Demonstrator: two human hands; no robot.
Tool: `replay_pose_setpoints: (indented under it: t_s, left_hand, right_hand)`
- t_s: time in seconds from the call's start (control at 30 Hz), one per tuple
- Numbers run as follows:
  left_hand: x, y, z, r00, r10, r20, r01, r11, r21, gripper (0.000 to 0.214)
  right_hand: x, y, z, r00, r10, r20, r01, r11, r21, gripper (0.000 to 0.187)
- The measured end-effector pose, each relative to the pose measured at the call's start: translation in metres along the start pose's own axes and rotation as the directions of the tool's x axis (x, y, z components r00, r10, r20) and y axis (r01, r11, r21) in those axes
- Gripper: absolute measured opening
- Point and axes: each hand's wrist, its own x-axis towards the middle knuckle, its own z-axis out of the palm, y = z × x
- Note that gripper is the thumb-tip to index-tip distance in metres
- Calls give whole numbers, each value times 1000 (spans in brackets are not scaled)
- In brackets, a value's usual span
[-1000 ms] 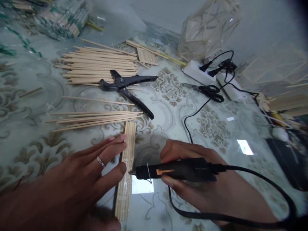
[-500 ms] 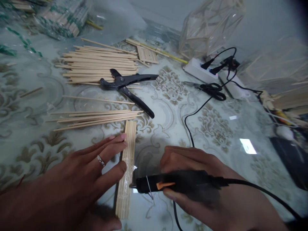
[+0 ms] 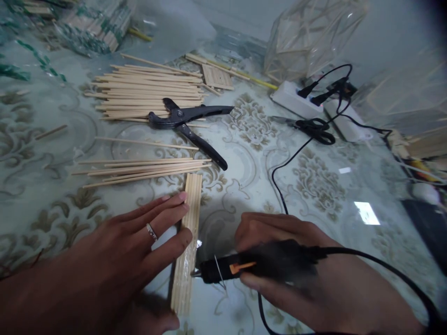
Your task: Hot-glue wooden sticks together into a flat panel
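My right hand [image 3: 279, 265] is closed around a black glue gun [image 3: 223, 269] with an orange trigger. Its metal nozzle meets the right edge of a narrow strip of wooden sticks [image 3: 190, 223] laid side by side. Shiny glue shows along the strip's surface. My left hand [image 3: 139, 251], with a ring on one finger, has its fingers spread; their tips rest on the strip's left edge and surface. Just beyond the strip's far end lie several loose thin sticks [image 3: 150, 170].
Black cutters [image 3: 188, 116] lie partly over a pile of sticks [image 3: 150, 88]. Scissors [image 3: 314, 130], a white power strip [image 3: 296, 98] and a cable [image 3: 275, 172] are at the right. Behind stand a stick frame [image 3: 310, 42] and bagged sticks [image 3: 98, 28].
The whole view has shifted slightly, so things appear a little further right. The nozzle remains at the strip's right edge, and both hands keep about the same pose.
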Motion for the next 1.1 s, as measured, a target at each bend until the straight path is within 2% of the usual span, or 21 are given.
replay_pose_setpoints:
  t_s: [0.13,0.23,0.37,0.53,0.73,1.1]
  left_hand:
    - [0,3,-2,999,-14,52,14,1000,-6,68]
    - [-3,5,-3,994,-54,97,59,997,-50,71]
    - [-2,3,-4,996,-21,85,28,996,-83,64]
    - [4,-1,-3,997,23,68,-19,998,-61,61]
    - [5,-1,-4,998,38,57,-35,998,-47,65]
    - [1,0,-2,998,4,65,0,998,-57,64]
  right_hand:
    - [0,-1,-2,999,-8,-45,8,1000,0,15]
    - [1,-1,-4,1000,2,2,-2,1000,31,13]
    - [3,-1,-3,999,-14,47,10,996,89,15]
    - [-1,0,1,1000,-11,-29,12,1000,27,12]
    - [-4,-1,2,999,-8,-41,5,998,-65,15]
    - [-1,4,0,988,79,-136,-82,996,-23,14]
